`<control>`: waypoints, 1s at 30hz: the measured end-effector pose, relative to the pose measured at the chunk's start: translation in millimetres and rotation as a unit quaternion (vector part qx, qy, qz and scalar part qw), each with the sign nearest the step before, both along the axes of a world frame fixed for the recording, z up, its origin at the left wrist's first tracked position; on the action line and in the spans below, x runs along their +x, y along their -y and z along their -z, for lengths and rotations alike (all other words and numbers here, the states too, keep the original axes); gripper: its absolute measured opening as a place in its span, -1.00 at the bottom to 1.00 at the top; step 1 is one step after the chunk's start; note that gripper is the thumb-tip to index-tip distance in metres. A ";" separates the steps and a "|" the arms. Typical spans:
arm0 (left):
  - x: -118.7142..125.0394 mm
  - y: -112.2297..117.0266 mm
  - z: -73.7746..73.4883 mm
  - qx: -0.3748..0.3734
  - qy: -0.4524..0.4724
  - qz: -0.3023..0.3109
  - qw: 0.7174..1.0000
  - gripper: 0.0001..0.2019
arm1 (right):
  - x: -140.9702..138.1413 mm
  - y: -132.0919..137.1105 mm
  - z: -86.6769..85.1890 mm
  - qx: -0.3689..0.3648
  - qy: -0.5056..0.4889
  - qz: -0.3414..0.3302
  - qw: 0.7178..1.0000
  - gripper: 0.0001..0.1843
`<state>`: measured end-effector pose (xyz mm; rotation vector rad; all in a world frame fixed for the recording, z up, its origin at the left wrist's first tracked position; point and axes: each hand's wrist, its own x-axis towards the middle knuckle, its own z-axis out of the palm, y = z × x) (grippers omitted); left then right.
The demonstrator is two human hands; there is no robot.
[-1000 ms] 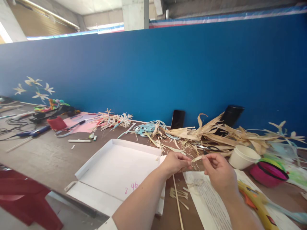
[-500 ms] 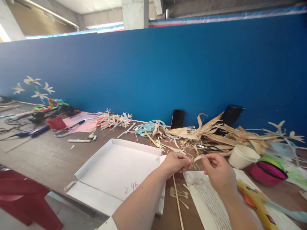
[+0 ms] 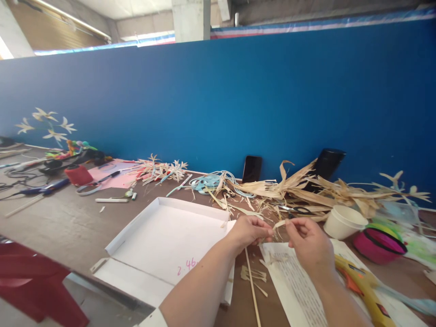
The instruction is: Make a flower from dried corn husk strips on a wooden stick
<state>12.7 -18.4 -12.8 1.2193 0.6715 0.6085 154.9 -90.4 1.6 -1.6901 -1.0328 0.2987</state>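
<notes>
Both my hands are raised just above the table's near edge, pinching one small pale strip of dried husk (image 3: 279,224) between them. My left hand (image 3: 250,232) grips its left end with closed fingers. My right hand (image 3: 309,245) holds the right end between thumb and forefinger. Below them lie a printed sheet of paper (image 3: 293,284), a thin wooden stick (image 3: 252,286) and some cut husk scraps (image 3: 254,274). A shallow white cardboard box lid (image 3: 163,240) sits just left of my left hand.
A pile of dried husks (image 3: 306,190) with scissors (image 3: 299,210) lies behind my hands. A white cup (image 3: 344,221), a pink bowl (image 3: 379,245) and a yellow glue gun (image 3: 366,286) are at right. Two phones (image 3: 252,169) lean on the blue wall. Husk flowers (image 3: 163,170), red spool (image 3: 78,175) at left.
</notes>
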 end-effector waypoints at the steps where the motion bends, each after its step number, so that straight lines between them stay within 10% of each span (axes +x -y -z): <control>1: 0.0 -0.3 0.7 -0.005 0.003 0.001 1.000 -0.59 | -0.3 0.4 -0.7 -0.002 -0.002 0.001 1.000 -0.74; 30: 0.3 -0.6 -0.7 -0.006 0.011 -0.009 1.000 -0.57 | -2.9 3.9 -7.7 -0.008 -0.030 -0.017 0.999 -0.75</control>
